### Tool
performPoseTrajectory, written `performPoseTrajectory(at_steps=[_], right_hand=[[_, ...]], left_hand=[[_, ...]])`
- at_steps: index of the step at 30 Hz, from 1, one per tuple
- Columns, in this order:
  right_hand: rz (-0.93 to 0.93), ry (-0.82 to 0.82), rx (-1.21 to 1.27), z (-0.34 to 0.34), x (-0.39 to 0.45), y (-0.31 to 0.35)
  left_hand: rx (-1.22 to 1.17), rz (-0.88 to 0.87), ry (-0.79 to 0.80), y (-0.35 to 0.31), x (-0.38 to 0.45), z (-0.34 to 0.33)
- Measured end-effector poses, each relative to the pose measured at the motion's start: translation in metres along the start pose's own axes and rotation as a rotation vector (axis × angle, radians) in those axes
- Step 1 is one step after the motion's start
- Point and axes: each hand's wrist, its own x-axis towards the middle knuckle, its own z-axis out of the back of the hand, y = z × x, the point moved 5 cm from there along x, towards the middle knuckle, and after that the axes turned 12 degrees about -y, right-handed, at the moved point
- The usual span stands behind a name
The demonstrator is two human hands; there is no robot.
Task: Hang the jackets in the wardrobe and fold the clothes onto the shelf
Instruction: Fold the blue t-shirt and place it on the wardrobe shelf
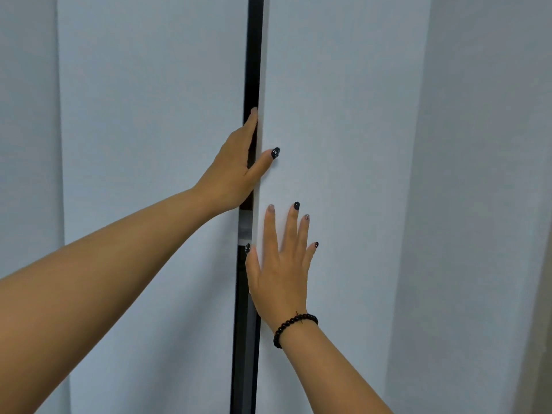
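Pale grey-blue wardrobe doors fill the view. The right door (343, 144) stands slightly ajar, leaving a narrow dark gap (254, 55) beside the left door (149, 130). My left hand (236, 168) grips the right door's edge: its fingers reach into the gap and the thumb lies on the door's front. Lower down, my right hand (280, 270) lies flat on the same door with fingers spread, its thumb at the edge. A black bead bracelet (294, 327) circles the right wrist. No jackets or clothes are visible.
Further door panels stand at the far left (27, 144) and far right (484, 174). A pale strip (245, 228) shows inside the gap at mid-height; the rest of the interior is dark.
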Motion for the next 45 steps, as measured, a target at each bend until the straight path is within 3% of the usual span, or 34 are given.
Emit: performPoseTrajectory(at_steps=[6,9,13,21,33,45], right_hand=[[0.017,-0.042,-0.109,-0.04,0.007,0.003],[0.028,-0.044,-0.153,-0.055,0.01,0.003],[0.026,-0.058,-0.194,-0.072,0.014,0.002],[0.017,-0.07,-0.269,-0.106,0.022,-0.002],[-0.006,-0.08,-0.311,-0.145,0.03,-0.012],[0.035,-0.044,-0.246,-0.166,0.03,-0.027]], left_hand=[[0.209,0.078,-0.003,0.039,0.003,-0.006],[0.428,0.04,-0.045,0.052,0.01,-0.004],[0.576,0.012,0.013,0.071,0.015,-0.008],[0.622,0.178,0.093,0.103,0.022,-0.027],[0.653,0.264,0.096,0.133,0.035,-0.05],[0.858,0.175,0.059,0.144,0.032,-0.063]])
